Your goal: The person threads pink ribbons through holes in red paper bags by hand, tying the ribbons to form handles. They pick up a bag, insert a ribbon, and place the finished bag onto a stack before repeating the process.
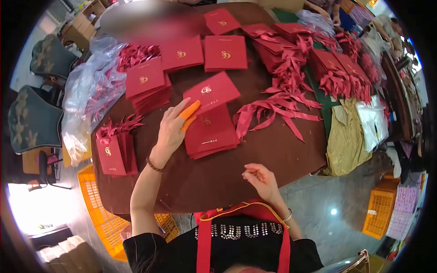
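My left hand (172, 129), with orange covers on its fingers, grips the left edge of a flat red paper bag (213, 92) with a gold logo. That bag is turned at an angle and overlaps a stack of similar red bags (211, 132) just below it. My right hand (261, 179) hovers near the table's front edge, fingers loosely bent and nothing visible in them. Pink-red ribbons (268, 109) lie loose to the right of the stack. At the left, a few bags with ribbon handles (114, 152) stand together.
More red bag stacks (148, 84) spread over the brown tablecloth (291, 150). Ribboned bags (341, 73) pile up at the right. Clear plastic (91, 86) drapes the left side. Orange crates (102, 204) sit below the table edge. Another person's hand (336, 19) shows at the far right.
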### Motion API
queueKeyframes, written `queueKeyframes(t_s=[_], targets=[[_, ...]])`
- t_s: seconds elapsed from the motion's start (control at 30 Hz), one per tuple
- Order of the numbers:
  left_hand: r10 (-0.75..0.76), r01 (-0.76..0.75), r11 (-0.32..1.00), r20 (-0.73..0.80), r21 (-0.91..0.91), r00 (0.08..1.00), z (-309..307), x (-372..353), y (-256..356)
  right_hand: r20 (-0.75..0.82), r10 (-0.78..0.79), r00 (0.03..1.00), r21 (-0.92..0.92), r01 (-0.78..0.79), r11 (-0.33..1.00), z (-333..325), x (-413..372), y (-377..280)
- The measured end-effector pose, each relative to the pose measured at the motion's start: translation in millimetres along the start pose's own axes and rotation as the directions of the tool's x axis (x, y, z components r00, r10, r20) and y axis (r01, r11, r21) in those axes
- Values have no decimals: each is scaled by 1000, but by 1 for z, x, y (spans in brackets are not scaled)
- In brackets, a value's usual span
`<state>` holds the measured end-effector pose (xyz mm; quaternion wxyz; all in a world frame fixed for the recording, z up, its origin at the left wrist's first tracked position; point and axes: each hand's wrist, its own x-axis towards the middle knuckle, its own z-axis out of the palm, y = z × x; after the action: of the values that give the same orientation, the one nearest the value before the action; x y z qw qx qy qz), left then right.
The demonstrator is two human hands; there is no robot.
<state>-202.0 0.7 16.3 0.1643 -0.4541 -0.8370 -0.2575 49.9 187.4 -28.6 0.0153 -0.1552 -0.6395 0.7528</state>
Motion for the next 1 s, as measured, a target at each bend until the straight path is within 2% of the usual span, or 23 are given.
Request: queueKeyframes(t_s=[0.03,0.13,0.17,0.2,0.23,0.27,0.3,0.33,0.37,0.43,0.47,0.5,0.57,0.6,0.67,0.7,0.8,0.83,0.87,0.9,0.93,0.97,1.0], targets=[[79,-80,997,-43,-21,996,-9,10,10,-39,2,999,59,0,998,-9,-1,-1],[306,-318,947,191,35,933,-30,23,72,-99,28,995,223,-5,975,-48,6,-11],[321,-319,946,340,-63,884,-25,20,94,-229,65,971,491,58,869,-57,12,-23],[446,-447,893,265,-59,855,-19,15,118,-336,140,931,705,151,693,-65,16,-29],[513,-518,852,312,-74,800,-2,4,132,-327,148,933,713,141,687,-77,16,-28],[532,-554,829,415,-76,738,16,-11,143,-267,51,962,600,125,790,-93,17,-25],[520,-491,848,487,-199,701,31,-19,154,-192,-39,981,473,127,872,-106,19,-20],[531,-418,847,559,-328,637,42,-21,151,-210,-25,977,253,79,964,-114,21,-7],[551,-326,833,615,-447,564,49,-20,150,-208,-23,978,259,77,963,-121,24,3],[446,-262,877,476,-404,759,64,19,143,-170,51,984,156,-25,987,-130,23,16],[298,-273,955,423,-119,856,75,41,141,-236,12,972,154,26,988,-126,24,10],[164,-229,958,322,174,932,86,62,137,-230,28,973,154,8,988,-124,26,10],[9,-103,877,199,468,980,118,78,108,-319,-117,941,78,149,986,-121,30,11],[0,-96,881,203,464,979,129,79,96,-316,-107,943,76,137,988,-119,31,12],[-98,-43,927,353,371,931,143,78,80,-354,-186,916,-76,170,983,-119,33,14],[-105,-36,928,355,370,929,142,81,81,-350,-180,919,-77,163,984,-121,34,12],[-136,28,944,308,329,942,129,86,84,-249,-19,968,-206,-34,978,-119,32,0],[-131,48,959,288,279,949,123,89,85,-229,-192,954,-507,52,861,-116,33,-10],[-127,67,972,264,227,956,116,92,88,-150,-350,924,-755,121,644,-115,35,-16],[-140,79,971,269,227,953,110,94,92,-143,-339,930,-755,119,645,-116,36,-18],[-229,260,962,267,-85,936,104,100,96,-76,-382,921,-811,166,561,-117,41,-20],[-309,405,830,288,-385,906,96,106,101,-4,-422,907,-856,215,470,-119,45,-21],[-317,410,829,285,-381,905,85,111,106,74,-388,918,-869,251,426,-120,49,-21]])
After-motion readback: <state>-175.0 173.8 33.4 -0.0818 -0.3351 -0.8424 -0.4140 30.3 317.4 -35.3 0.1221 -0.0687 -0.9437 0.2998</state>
